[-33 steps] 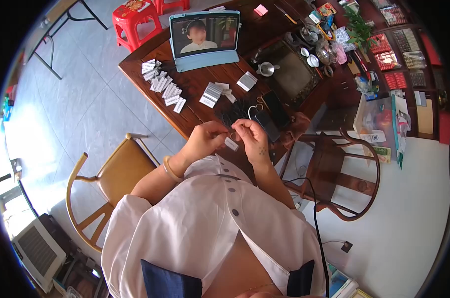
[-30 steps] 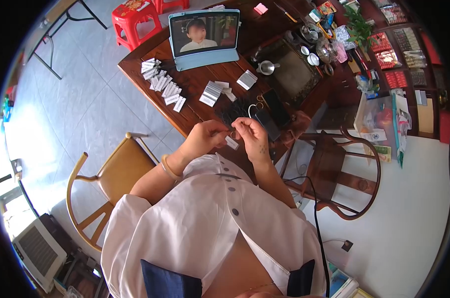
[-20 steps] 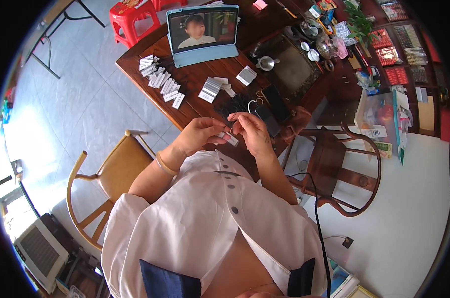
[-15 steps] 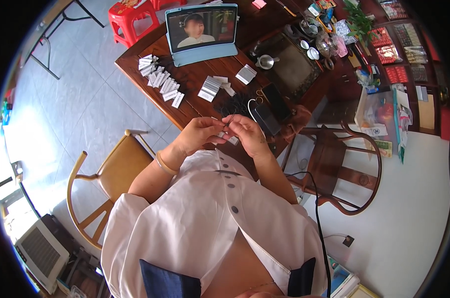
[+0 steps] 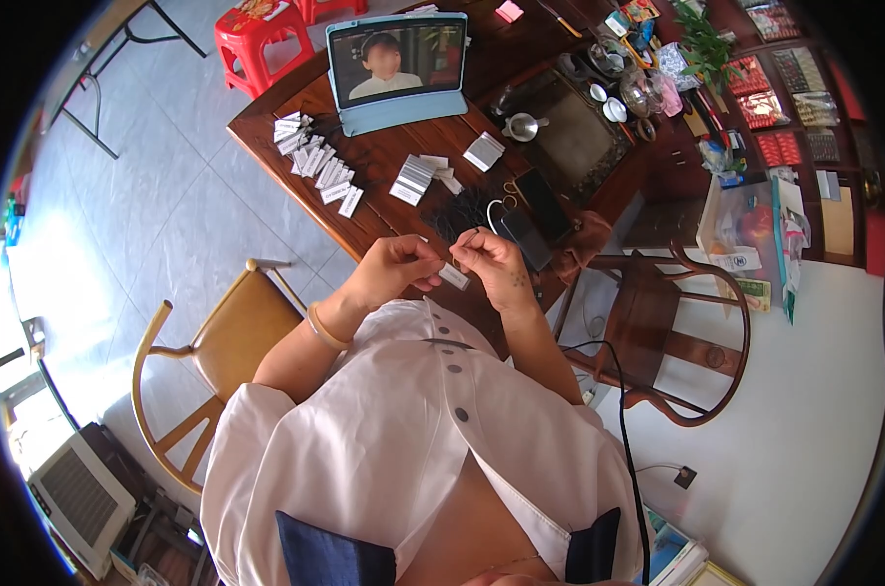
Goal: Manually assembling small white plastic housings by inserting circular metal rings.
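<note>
My left hand (image 5: 395, 267) is closed in a pinch over the table's near edge; what lies between its fingertips is too small to make out. Opposite it, my right hand (image 5: 498, 271) pinches what looks like a thin black string, its fingertips a short gap from the left ones. Between and just below the hands shows a small white tag (image 5: 453, 276); whether it hangs or lies there I cannot tell. Just beyond my fingers is a tangled heap of black strings (image 5: 459, 212). Farther off sit a stack of striped white tags (image 5: 412, 180) and a smaller stack (image 5: 483, 151).
White tags with black strings (image 5: 315, 161) are heaped at the table's left edge. A tablet (image 5: 403, 109) in a light blue case stands behind. Right of the strings lie scissors (image 5: 509, 188) and a dark phone (image 5: 543, 202). Chairs (image 5: 242, 327) flank me on both sides.
My hands, which were together at the fingertips, have drawn slightly apart. The right hand has turned more upright, and the white tag between them shows more fully.
</note>
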{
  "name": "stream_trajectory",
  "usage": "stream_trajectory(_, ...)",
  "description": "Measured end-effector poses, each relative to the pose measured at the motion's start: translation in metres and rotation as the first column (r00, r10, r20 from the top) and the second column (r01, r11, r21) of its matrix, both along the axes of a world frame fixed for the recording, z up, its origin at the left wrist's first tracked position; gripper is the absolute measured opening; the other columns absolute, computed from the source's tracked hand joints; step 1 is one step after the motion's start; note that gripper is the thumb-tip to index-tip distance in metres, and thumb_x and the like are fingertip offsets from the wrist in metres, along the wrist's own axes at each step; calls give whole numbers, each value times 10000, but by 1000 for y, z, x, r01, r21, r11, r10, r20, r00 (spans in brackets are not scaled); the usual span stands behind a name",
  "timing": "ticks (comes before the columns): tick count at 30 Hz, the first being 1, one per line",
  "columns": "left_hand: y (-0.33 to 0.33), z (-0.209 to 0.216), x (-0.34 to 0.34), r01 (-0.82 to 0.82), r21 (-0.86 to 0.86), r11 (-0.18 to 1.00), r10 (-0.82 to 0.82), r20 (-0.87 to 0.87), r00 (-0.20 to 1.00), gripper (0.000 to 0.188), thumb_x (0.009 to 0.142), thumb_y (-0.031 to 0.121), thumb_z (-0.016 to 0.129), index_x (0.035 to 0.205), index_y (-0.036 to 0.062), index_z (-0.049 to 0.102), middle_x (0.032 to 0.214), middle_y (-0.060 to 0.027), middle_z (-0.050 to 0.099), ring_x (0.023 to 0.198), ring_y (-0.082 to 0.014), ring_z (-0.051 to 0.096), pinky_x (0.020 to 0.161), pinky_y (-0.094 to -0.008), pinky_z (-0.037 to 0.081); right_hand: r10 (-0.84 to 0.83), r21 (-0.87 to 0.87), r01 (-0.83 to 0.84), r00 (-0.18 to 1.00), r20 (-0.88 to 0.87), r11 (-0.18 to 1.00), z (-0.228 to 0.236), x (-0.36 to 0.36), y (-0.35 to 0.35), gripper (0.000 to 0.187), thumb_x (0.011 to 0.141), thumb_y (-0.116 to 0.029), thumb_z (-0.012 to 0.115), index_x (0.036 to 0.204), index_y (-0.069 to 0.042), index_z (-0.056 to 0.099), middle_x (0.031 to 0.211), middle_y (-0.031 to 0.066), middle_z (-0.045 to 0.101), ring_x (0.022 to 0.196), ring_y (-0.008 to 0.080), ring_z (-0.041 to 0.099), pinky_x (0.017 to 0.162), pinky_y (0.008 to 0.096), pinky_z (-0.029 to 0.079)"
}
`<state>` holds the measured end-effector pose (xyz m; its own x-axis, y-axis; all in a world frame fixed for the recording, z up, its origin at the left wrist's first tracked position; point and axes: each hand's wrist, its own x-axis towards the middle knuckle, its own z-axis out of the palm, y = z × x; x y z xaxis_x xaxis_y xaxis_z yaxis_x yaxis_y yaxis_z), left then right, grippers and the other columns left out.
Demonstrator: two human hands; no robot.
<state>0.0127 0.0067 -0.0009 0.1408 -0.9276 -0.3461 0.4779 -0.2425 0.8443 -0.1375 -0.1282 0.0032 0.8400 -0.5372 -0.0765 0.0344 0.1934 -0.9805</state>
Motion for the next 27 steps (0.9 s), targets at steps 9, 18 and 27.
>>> stream_trajectory(9,-5,-9,6,75,82,994,-76,1,997,189,923,149,596,1009,-14,635,911,-104,680,794,-146,666,677,-248,546,-18,135,37,990,-138,990,0,9,-5,99,881,-83,645,924,3,668,812,16,625,671,58,529,620,200,436)
stream_trajectory(18,-10,-6,5,43,35,998,-40,-85,996,259,943,166,550,1122,-16,596,1032,-77,660,750,-132,640,668,-260,554,-49,169,80,983,-177,982,-4,11,-3,160,888,-145,651,954,-1,670,774,23,641,675,64,533,634,200,427)
stream_trajectory(27,-10,-6,0,-14,43,999,10,87,996,249,910,208,609,1011,-19,628,854,-54,665,692,-114,639,606,-240,538,-78,315,60,996,44,947,-7,10,6,127,931,-101,583,969,4,642,874,79,655,670,91,547,647,221,460)
